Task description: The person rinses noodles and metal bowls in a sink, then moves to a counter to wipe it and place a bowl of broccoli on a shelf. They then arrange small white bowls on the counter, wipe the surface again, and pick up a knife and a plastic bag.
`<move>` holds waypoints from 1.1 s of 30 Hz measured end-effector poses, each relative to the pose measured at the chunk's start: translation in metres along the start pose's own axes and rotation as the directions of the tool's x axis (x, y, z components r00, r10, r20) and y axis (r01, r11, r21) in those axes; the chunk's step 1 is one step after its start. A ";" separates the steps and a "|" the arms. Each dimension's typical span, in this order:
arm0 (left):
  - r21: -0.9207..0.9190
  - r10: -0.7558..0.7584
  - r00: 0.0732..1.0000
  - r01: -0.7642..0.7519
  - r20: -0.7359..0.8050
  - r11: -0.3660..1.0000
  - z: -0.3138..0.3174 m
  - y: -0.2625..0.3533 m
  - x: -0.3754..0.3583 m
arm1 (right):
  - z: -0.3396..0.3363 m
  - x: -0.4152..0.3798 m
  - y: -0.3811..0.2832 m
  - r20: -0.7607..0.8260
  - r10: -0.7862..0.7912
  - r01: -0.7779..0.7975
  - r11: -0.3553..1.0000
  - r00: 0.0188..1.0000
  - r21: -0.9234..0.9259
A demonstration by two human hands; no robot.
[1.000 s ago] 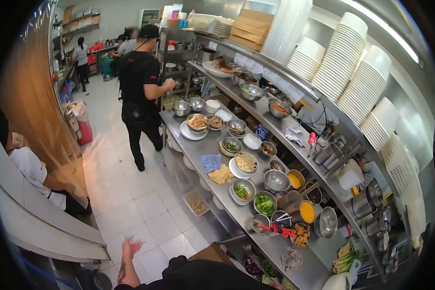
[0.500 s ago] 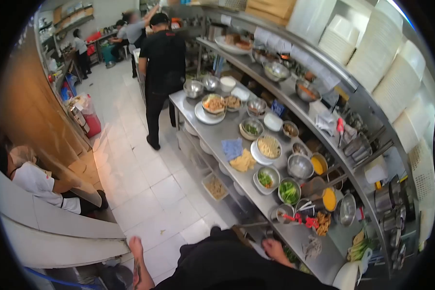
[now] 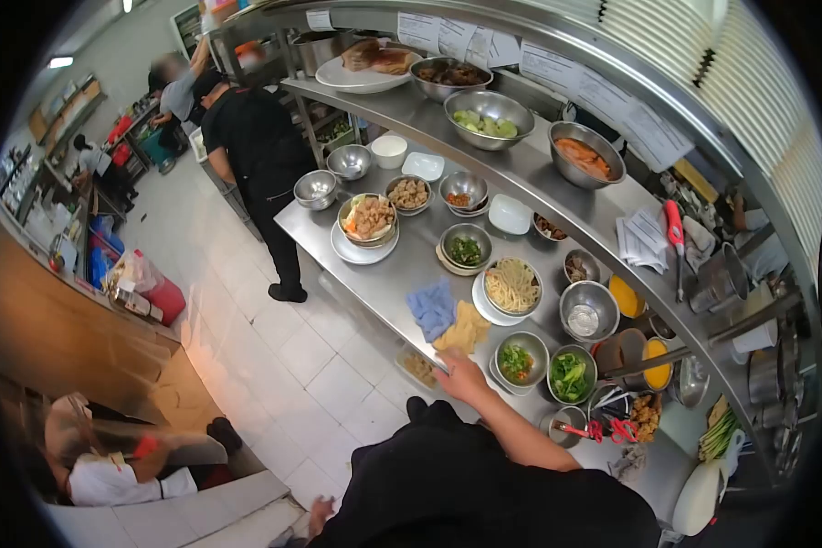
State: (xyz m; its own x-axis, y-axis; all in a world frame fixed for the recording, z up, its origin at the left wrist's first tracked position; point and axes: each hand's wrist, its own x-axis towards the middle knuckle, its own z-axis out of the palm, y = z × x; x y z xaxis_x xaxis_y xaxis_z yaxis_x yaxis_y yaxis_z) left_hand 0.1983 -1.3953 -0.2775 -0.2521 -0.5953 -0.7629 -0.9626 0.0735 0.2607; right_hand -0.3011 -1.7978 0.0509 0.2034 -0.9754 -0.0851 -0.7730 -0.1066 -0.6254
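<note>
Bright, cool light fills the kitchen; a glowing ceiling lamp (image 3: 60, 62) shows at 10 o'clock. The steel worktop (image 3: 361, 285) carries soft sheen, while amber warmth tints the floor (image 3: 184, 395) toward 8 o'clock. Dark clothing (image 3: 484, 484) at 6 o'clock loses detail. Wide-angle distortion bows the shelf (image 3: 388, 110) from 12 to 4 o'clock, and black vignetting rounds the corners. A co-worker's head (image 3: 169, 68) near 10 o'clock is smeared.
</note>
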 end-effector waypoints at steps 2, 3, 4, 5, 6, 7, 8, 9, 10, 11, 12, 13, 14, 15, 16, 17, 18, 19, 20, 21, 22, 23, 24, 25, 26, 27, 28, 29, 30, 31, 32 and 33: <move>-0.601 -0.363 0.932 0.292 0.003 0.744 0.011 0.017 -0.014 | 0.001 0.030 -0.008 0.053 0.126 -0.112 0.971 0.991 -0.213; -0.692 -0.410 0.912 0.295 -0.001 0.658 0.005 0.024 -0.016 | 0.003 0.045 -0.008 0.066 0.129 -0.112 0.971 0.989 -0.212; -0.742 -0.429 0.903 0.283 -0.007 0.608 -0.002 0.030 -0.014 | 0.009 0.060 -0.004 0.066 0.176 -0.152 0.949 0.982 -0.276; -0.771 -0.440 0.898 0.272 -0.013 0.576 -0.010 0.033 -0.013 | 0.014 0.075 0.000 0.060 0.222 -0.189 0.921 0.973 -0.339; -0.789 -0.445 0.895 0.262 -0.016 0.556 -0.019 0.035 -0.012 | 0.017 0.087 0.003 0.070 0.225 -0.188 0.920 0.972 -0.344; -0.799 -0.443 0.896 0.253 -0.018 0.545 -0.025 0.034 -0.011 | 0.019 0.095 0.007 0.063 0.223 -0.183 0.906 0.973 -0.383; -0.811 -0.441 0.897 0.243 -0.021 0.533 -0.032 0.030 -0.008 | 0.023 0.101 0.012 0.056 0.223 -0.180 0.890 0.973 -0.420; -0.819 -0.435 0.900 0.231 -0.024 0.525 -0.039 0.024 -0.006 | 0.028 0.107 0.020 0.065 0.236 -0.188 0.889 0.970 -0.418; -0.824 -0.428 0.903 0.221 -0.029 0.522 -0.048 0.016 -0.002 | 0.033 0.111 0.027 0.002 0.229 -0.210 0.897 0.973 -0.389; -0.830 -0.424 0.905 0.207 -0.040 0.519 -0.059 0.004 0.003 | 0.037 0.116 0.032 -0.066 0.221 -0.229 0.904 0.973 -0.361; -0.833 -0.414 0.908 0.186 -0.056 0.520 -0.068 -0.010 0.010 | 0.030 0.114 0.022 -0.089 0.248 -0.264 0.900 0.965 -0.347; -0.836 -0.403 0.912 0.162 -0.075 0.524 -0.075 -0.029 0.018 | 0.032 0.112 0.019 -0.093 0.261 -0.277 0.896 0.961 -0.346; -0.841 -0.391 0.915 0.130 -0.103 0.526 -0.086 -0.050 0.028 | 0.034 0.107 0.016 -0.140 0.231 -0.267 0.896 0.963 -0.355; -0.855 -0.377 0.916 0.082 -0.138 0.512 -0.093 -0.080 0.042 | 0.035 0.102 0.014 -0.187 0.200 -0.257 0.895 0.962 -0.365; -0.875 -0.362 0.915 0.019 -0.180 0.484 -0.103 -0.111 0.058 | 0.043 0.096 0.017 -0.190 0.239 -0.292 0.896 0.952 -0.334; -0.890 -0.339 0.899 -0.106 -0.276 0.443 -0.111 -0.141 0.078 | 0.047 0.088 0.015 -0.199 0.243 -0.299 0.892 0.950 -0.338; -0.848 -0.412 0.909 0.173 -0.058 0.501 -0.171 -0.150 0.083 | 0.051 0.080 0.011 -0.258 0.207 -0.287 0.901 0.944 -0.326; -0.791 -0.431 0.890 0.155 -0.148 0.592 -0.209 -0.161 0.090 | 0.056 0.074 0.006 -0.319 0.168 -0.272 0.909 0.933 -0.316; -0.728 -0.409 0.880 0.114 -0.241 0.676 -0.235 -0.185 0.107 | 0.062 0.067 0.001 -0.333 0.164 -0.275 0.906 0.929 -0.322; -0.649 -0.404 0.832 0.071 -0.381 0.757 -0.267 -0.197 0.115 | 0.067 0.059 -0.004 -0.422 0.118 -0.289 0.883 0.899 -0.370; -0.548 -0.380 0.783 0.060 -0.492 0.834 -0.306 -0.197 0.116 | 0.073 0.052 -0.010 -0.502 0.064 -0.306 0.856 0.862 -0.416; -0.585 -0.440 0.811 0.154 -0.385 0.796 -0.355 -0.187 0.108 | 0.078 0.046 -0.017 -0.509 0.058 -0.309 0.851 0.859 -0.425; -0.552 -0.388 0.789 0.075 -0.476 0.831 -0.380 -0.191 0.113 | 0.084 0.042 -0.024 -0.513 0.154 -0.389 0.835 0.844 -0.389; -0.523 -0.312 0.767 -0.037 -0.561 0.851 -0.391 -0.206 0.129 | 0.090 0.039 -0.031 -0.514 0.247 -0.464 0.813 0.822 -0.352; -0.565 -0.336 0.786 -0.020 -0.519 0.825 -0.413 -0.202 0.129 | 0.097 0.036 -0.035 -0.522 0.235 -0.460 0.813 0.820 -0.356; -0.607 -0.360 0.804 -0.001 -0.473 0.794 -0.435 -0.194 0.130 | 0.102 0.034 -0.036 -0.458 0.333 -0.503 0.801 0.824 -0.324; -0.614 -0.359 0.803 -0.010 -0.475 0.790 -0.442 -0.193 0.138 | 0.103 0.032 -0.035 -0.384 0.430 -0.550 0.781 0.817 -0.295; -0.577 -0.296 0.795 -0.080 -0.529 0.813 -0.448 -0.192 0.143 | 0.103 0.031 -0.033 -0.386 0.427 -0.549 0.780 0.817 -0.300; -0.532 -0.231 0.782 -0.148 -0.579 0.834 -0.451 -0.193 0.146 | 0.105 0.029 -0.030 -0.353 0.453 -0.559 0.770 0.819 -0.309; -0.528 -0.228 0.781 -0.149 -0.581 0.836 -0.452 -0.191 0.147 | 0.106 0.029 -0.030 -0.320 0.478 -0.568 0.760 0.818 -0.315; -0.544 -0.225 0.768 -0.184 -0.599 0.819 -0.451 -0.185 0.149 | 0.107 0.030 -0.026 -0.324 0.479 -0.570 0.761 0.816 -0.310; -0.559 -0.223 0.755 -0.220 -0.616 0.800 -0.448 -0.177 0.151 | 0.107 0.031 -0.021 -0.300 0.486 -0.567 0.756 0.821 -0.327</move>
State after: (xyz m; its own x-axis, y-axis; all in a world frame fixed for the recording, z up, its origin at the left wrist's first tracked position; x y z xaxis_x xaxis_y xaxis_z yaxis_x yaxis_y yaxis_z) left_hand 0.3752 -1.8564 -0.1740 0.0852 -0.9591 -0.2698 -0.6591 -0.2574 0.7066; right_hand -0.2147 -1.8055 -0.0215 -0.3884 -0.9106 -0.1412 -0.8964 0.4089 -0.1714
